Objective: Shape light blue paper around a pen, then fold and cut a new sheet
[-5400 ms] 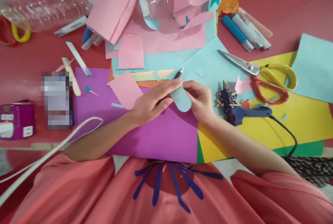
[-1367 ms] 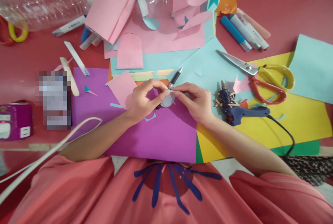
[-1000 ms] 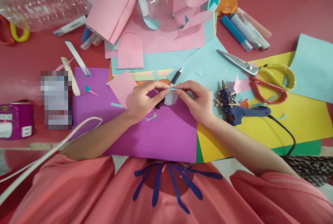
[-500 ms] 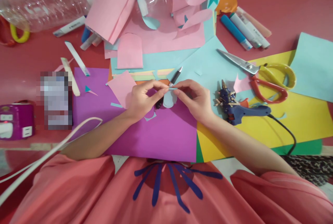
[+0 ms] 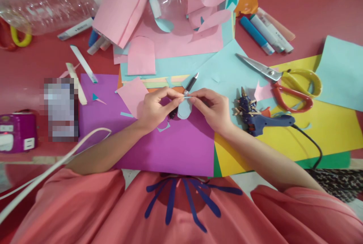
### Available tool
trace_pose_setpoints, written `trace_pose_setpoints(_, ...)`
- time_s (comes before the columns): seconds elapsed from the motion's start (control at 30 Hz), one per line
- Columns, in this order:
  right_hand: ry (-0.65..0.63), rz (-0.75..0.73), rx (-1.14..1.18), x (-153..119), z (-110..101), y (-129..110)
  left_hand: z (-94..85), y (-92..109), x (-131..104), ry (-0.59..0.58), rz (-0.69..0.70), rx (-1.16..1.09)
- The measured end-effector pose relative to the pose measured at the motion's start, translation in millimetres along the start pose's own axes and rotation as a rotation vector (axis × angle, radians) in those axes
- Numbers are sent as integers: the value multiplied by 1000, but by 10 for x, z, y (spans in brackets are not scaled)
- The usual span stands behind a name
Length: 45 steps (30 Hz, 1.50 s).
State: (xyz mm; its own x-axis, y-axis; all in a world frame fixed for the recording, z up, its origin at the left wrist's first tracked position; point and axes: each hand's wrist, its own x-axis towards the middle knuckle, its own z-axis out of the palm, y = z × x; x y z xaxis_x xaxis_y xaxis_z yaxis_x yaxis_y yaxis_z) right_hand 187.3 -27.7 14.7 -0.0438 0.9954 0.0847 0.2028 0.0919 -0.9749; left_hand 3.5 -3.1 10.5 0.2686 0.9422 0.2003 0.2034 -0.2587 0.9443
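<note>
From my remote seat I saw both hands meet over the purple sheet (image 5: 170, 149), just in front of the person's chest. The left hand (image 5: 154, 109) pinched the top edge of a small light-blue paper piece (image 5: 183, 110) between thumb and forefinger, and the right hand (image 5: 211, 109) pinched the same edge from the other side — the fingertips of the two hands were almost touching. The paper piece hung down from that shared grip, rounded at its lower end, held just above the purple sheet. A craft knife (image 5: 190, 84) lay slanted beneath the hands with its point toward the upper right; its handle ran under the left fingers, and I could not tell whether the left hand gripped it or it merely lay there. A curved blue offcut (image 5: 164, 127) rested on the purple sheet beside the left palm. To the right of the right hand sat a blue glue gun (image 5: 265, 121) on the yellow sheet (image 5: 326, 130), near but apart from the wrist, and beyond it a pair of scissors (image 5: 286, 81) with red and yellow handles. Several markers (image 5: 266, 31) lay side by side at the upper right — well away from the hands. Clear plastic bottles (image 5: 48, 7) and pink paper (image 5: 121, 5) crowded the far edge of the red table (image 5: 312, 2).
</note>
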Motion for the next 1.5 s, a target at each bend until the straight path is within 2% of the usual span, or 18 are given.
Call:
trace_pose_setpoints(0.17, -20, -2, 52, 7, -7, -13, -6, 5, -6, -7, -4, 4)
trace_pose_setpoints(0.37, -56, 53, 65, 15, -13, -33, -5, -1, -4, 13, 69, -19)
trace_pose_setpoints(0.67, -98, 55, 93, 20, -25, -49, -6, -14, 0, -21, 61, -17)
trace_pose_setpoints(0.9, -130, 68, 86, 20, -31, -47, -25, 1, -30, -87, 2, 20)
trace_pose_setpoints(1.1, -101, 108, 168, 7, -8, -13, -11, -27, -17, 6, 81, 59)
trace_pose_setpoints(1.27, -98, 105, 201, -3, 6, 16, -4, -14, -13, 14, 146, 73)
trace_pose_setpoints(1.37, -116, 69, 171, -7, 2, 27, -8, 8, -10, -19, 127, 104)
trace_pose_setpoints(1.5, -77, -40, 141, -12, 4, 38, -19, 15, -16, -28, 146, 185)
